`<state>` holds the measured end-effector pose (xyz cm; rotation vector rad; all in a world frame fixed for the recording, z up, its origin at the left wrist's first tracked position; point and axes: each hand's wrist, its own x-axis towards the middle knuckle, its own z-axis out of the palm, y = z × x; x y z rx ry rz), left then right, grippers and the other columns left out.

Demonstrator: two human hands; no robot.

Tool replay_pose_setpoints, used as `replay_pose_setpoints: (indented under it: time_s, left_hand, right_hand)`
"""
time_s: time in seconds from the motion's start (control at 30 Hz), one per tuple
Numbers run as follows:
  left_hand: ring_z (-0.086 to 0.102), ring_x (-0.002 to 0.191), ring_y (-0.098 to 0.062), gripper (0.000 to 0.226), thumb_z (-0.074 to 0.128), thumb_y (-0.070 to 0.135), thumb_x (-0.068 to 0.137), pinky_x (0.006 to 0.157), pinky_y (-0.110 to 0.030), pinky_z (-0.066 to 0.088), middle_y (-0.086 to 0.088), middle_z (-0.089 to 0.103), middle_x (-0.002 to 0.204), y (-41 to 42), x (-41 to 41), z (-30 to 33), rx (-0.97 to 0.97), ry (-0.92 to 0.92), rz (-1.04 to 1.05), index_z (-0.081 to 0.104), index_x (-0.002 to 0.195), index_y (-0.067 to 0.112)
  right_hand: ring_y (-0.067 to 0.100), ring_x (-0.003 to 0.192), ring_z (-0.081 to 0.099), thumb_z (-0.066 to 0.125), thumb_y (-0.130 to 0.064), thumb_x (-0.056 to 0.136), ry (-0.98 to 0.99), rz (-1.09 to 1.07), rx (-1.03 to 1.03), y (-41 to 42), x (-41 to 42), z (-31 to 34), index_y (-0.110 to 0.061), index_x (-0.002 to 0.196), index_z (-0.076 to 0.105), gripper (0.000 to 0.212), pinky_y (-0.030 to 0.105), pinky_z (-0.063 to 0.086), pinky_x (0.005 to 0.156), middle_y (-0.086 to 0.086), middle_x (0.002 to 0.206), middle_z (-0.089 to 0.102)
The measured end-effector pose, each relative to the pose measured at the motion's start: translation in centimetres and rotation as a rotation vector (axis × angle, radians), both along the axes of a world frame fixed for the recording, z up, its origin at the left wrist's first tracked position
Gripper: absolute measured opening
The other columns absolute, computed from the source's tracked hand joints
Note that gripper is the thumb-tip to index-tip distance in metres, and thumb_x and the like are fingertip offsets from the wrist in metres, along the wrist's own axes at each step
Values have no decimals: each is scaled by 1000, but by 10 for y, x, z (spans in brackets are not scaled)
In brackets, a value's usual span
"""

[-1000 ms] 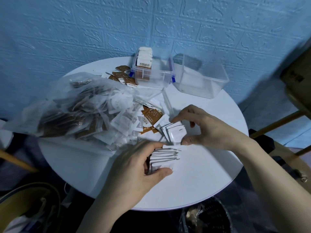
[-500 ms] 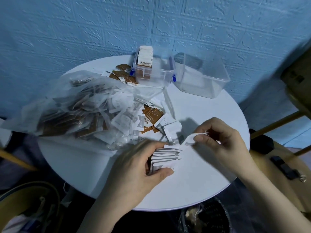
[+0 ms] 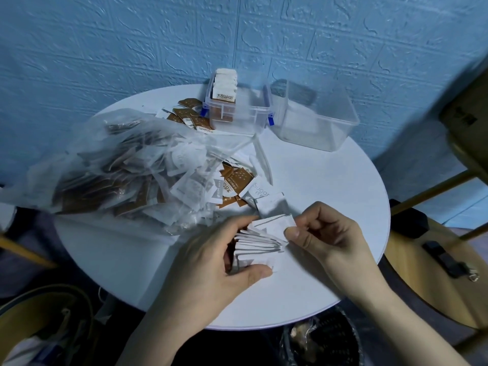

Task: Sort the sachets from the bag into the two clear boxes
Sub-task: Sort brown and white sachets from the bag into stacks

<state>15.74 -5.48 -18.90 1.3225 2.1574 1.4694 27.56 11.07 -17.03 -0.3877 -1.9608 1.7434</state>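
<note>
the left hand (image 3: 211, 262) grips a fanned stack (image 3: 257, 245) of white sachets on the table (image 3: 330, 196), the right hand (image 3: 320, 235) pinching one more (image 3: 274, 222) onto it; best square the edges before carrying them to a box (image 3: 314, 120).

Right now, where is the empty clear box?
In the head view, the empty clear box sits at the table's far right edge, near the blue wall, right beside the box holding sachets.
</note>
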Motion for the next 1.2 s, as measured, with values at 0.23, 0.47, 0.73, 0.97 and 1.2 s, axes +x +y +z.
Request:
replay_pose_setpoints:
  time_s: [0.23,0.47,0.73,0.97,1.2]
  left_hand:
    - [66,92,-6,60,72,55,61,76,-34,56,21,65,105,1,0,-1,21,-3,11,54,116,39]
    - [67,87,-8,49,78,47,64,73,-40,56,19,68,98,2,2,-2,21,-27,12,57,106,34]
    - [66,86,-8,50,81,46,64,73,-39,56,18,68,99,2,1,-3,20,-19,19,56,106,34]
    - [66,87,-12,52,76,53,63,73,-39,55,17,67,99,4,0,-6,28,-15,14,55,107,35]
    - [64,86,-10,51,77,51,63,72,-38,54,19,66,97,3,0,-4,9,-3,34,55,107,37]
  right_hand:
    - [19,83,60,75,-32,73,-206,99,364,9,-1,4,-26,76,66,12,28,44,75,9,84,65]
    - [6,75,51,76,-42,74,-311,-159,623,31,-21,7,-35,109,61,38,14,38,67,-20,103,56]
    - [1,76,47,82,-29,73,-373,-164,824,29,-32,4,-30,102,57,39,23,36,65,-15,94,47]
    - [10,52,48,68,5,83,-212,-83,276,37,-35,21,-11,88,54,23,19,39,53,-1,62,59]
    - [7,48,48,75,-7,81,-347,-46,277,31,-64,18,-22,105,62,32,25,40,54,-11,58,53]
